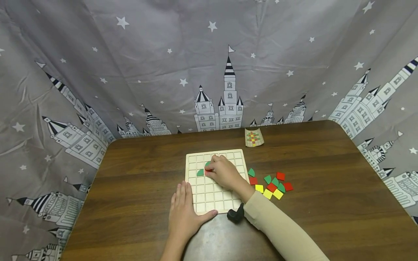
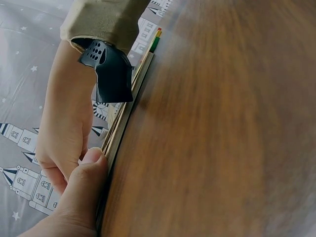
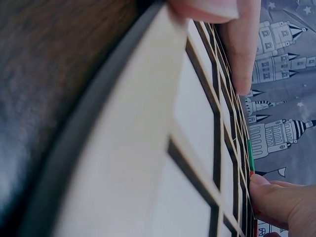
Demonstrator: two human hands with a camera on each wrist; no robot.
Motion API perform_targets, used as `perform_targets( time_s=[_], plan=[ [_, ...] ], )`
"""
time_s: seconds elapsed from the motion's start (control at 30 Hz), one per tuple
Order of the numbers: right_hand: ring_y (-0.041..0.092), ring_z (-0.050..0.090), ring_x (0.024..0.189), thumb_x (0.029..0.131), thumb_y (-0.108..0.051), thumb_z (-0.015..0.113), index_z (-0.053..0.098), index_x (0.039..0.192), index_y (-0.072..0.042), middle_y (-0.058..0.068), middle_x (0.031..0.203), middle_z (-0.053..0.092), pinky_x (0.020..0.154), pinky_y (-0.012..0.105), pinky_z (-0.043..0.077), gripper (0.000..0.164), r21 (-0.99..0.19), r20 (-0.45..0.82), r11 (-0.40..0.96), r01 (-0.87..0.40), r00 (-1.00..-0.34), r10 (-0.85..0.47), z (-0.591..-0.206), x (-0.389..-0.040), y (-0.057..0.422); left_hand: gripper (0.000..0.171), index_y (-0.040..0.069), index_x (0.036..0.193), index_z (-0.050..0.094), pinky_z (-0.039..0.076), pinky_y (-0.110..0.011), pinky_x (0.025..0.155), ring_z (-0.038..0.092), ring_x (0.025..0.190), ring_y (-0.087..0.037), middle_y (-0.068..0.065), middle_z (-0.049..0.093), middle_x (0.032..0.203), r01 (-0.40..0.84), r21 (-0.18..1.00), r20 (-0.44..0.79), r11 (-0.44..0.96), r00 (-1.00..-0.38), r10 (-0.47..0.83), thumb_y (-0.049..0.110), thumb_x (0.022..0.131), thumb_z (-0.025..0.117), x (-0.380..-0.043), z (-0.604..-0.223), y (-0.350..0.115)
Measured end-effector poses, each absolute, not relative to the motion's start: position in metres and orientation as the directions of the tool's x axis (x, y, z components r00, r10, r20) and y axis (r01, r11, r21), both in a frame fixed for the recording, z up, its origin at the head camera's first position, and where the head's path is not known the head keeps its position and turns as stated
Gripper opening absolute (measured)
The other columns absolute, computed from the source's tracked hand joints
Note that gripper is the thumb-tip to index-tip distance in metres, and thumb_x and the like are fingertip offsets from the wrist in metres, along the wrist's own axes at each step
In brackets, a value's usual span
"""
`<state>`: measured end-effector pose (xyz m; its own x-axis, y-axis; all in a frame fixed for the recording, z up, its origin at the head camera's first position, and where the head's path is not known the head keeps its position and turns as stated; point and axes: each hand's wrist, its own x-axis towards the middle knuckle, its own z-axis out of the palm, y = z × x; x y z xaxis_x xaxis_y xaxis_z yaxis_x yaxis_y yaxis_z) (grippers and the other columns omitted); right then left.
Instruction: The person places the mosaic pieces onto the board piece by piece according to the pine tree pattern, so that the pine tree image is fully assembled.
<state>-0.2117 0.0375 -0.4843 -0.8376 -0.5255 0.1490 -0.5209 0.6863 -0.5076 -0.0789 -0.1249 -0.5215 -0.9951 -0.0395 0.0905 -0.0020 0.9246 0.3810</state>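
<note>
1. The left hand (image 1: 185,214) lies open, its fingers straight along the left edge of the wooden grid board (image 1: 209,197) and its thumb spread out to touch the near edge
2. The right hand (image 1: 225,174) reaches over the board, thumb and fingertips drawn together in a pinch on a red square (image 1: 206,172)
3. That red square is at the board's upper-left part, just beside a green quarter-round (image 1: 200,173) on its left; another green piece (image 1: 207,164) shows partly behind the fingers
4. Right of the board, loose red, yellow and green pieces (image 1: 271,187) lie on the table (image 1: 140,188), some touching or overlapping
5. A curved pattern card (image 1: 258,143) rests beyond the board, near the table's far edge
</note>
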Motion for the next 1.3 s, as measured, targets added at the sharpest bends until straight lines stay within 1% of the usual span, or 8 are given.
perform_targets(
  time_s=[0.33, 0.53, 0.67, 0.77, 0.9, 1.07, 1.2, 1.3],
  plan=[
    [0.010, 0.047, 0.079, 0.090, -0.025, 0.074, 0.079, 0.107, -0.015, -0.004, 0.092, 0.060, 0.065, 0.022, 0.042, 0.021, -0.516, 0.118, 0.693, -0.504, -0.843, -0.525, -0.482, -0.211, 0.039, 0.140, -0.002, 0.157, 0.020, 0.019, -0.051, 0.124, 0.014, 0.155, -0.032, -0.018, 0.016, 0.166, -0.002, 0.380, 0.088, 0.925, -0.995, -0.038, 0.095, 0.062, 0.054, -0.079, -0.523, -0.124],
    [0.011, 0.049, 0.079, 0.089, -0.023, 0.074, 0.079, 0.108, -0.015, -0.004, 0.092, 0.061, 0.064, 0.022, 0.042, 0.020, -0.492, 0.109, 0.705, -0.510, -0.840, -0.532, -0.481, -0.208, 0.041, 0.140, -0.001, 0.157, 0.019, 0.019, -0.051, 0.124, 0.014, 0.155, -0.032, -0.018, 0.016, 0.166, -0.001, 0.376, 0.087, 0.927, -0.996, -0.036, 0.095, 0.062, 0.054, -0.079, -0.524, -0.124],
    [0.013, 0.053, 0.085, 0.089, -0.022, 0.074, 0.079, 0.109, -0.019, -0.004, 0.099, 0.065, 0.070, 0.025, 0.046, 0.021, -0.472, 0.107, 0.709, -0.524, -0.832, -0.544, -0.478, -0.206, 0.045, 0.140, -0.001, 0.157, 0.019, 0.019, -0.051, 0.124, 0.014, 0.155, -0.032, -0.018, 0.017, 0.166, -0.006, 0.377, 0.083, 0.926, -0.996, -0.040, 0.095, 0.061, 0.054, -0.079, -0.524, -0.124],
    [0.015, 0.055, 0.092, 0.091, -0.022, 0.073, 0.078, 0.112, -0.019, -0.004, 0.106, 0.067, 0.075, 0.029, 0.049, 0.022, -0.489, 0.105, 0.699, -0.521, -0.831, -0.546, -0.474, -0.204, 0.052, 0.140, -0.001, 0.157, 0.020, 0.019, -0.051, 0.124, 0.014, 0.155, -0.032, -0.018, 0.017, 0.166, -0.010, 0.375, 0.077, 0.927, -0.996, -0.042, 0.095, 0.061, 0.053, -0.079, -0.524, -0.124],
    [0.017, 0.056, 0.097, 0.093, -0.022, 0.070, 0.075, 0.116, -0.017, -0.002, 0.109, 0.067, 0.079, 0.034, 0.051, 0.024, -0.530, 0.095, 0.697, -0.482, -0.851, -0.516, -0.467, -0.200, 0.069, 0.140, -0.001, 0.157, 0.019, 0.019, -0.051, 0.124, 0.014, 0.155, -0.032, -0.017, 0.017, 0.166, -0.013, 0.378, 0.070, 0.926, -0.997, -0.042, 0.095, 0.061, 0.054, -0.079, -0.523, -0.124],
    [0.020, 0.057, 0.106, 0.094, -0.022, 0.068, 0.073, 0.120, -0.015, -0.001, 0.111, 0.069, 0.090, 0.041, 0.052, 0.028, -0.546, 0.080, 0.722, -0.424, -0.885, -0.459, -0.458, -0.197, 0.103, 0.141, -0.001, 0.157, 0.019, 0.018, -0.051, 0.124, 0.013, 0.155, -0.032, -0.017, 0.017, 0.166, -0.021, 0.390, 0.059, 0.921, -0.997, -0.047, 0.095, 0.061, 0.055, -0.080, -0.522, -0.124],
    [0.021, 0.058, 0.105, 0.093, -0.021, 0.069, 0.072, 0.121, -0.012, 0.000, 0.110, 0.069, 0.088, 0.043, 0.053, 0.030, -0.543, 0.085, 0.736, -0.404, -0.899, -0.430, -0.453, -0.192, 0.136, 0.141, -0.001, 0.157, 0.019, 0.018, -0.050, 0.124, 0.012, 0.155, -0.032, -0.017, 0.017, 0.166, -0.020, 0.393, 0.058, 0.919, -0.997, -0.047, 0.095, 0.060, 0.055, -0.080, -0.523, -0.125],
    [0.021, 0.059, 0.101, 0.092, -0.020, 0.071, 0.072, 0.120, -0.011, 0.001, 0.108, 0.070, 0.086, 0.041, 0.053, 0.030, -0.525, 0.096, 0.750, -0.403, -0.903, -0.418, -0.454, -0.188, 0.160, 0.141, -0.001, 0.157, 0.018, 0.017, -0.050, 0.124, 0.011, 0.155, -0.031, -0.017, 0.017, 0.166, -0.017, 0.395, 0.063, 0.918, -0.997, -0.046, 0.095, 0.060, 0.055, -0.080, -0.523, -0.126]
  ],
)
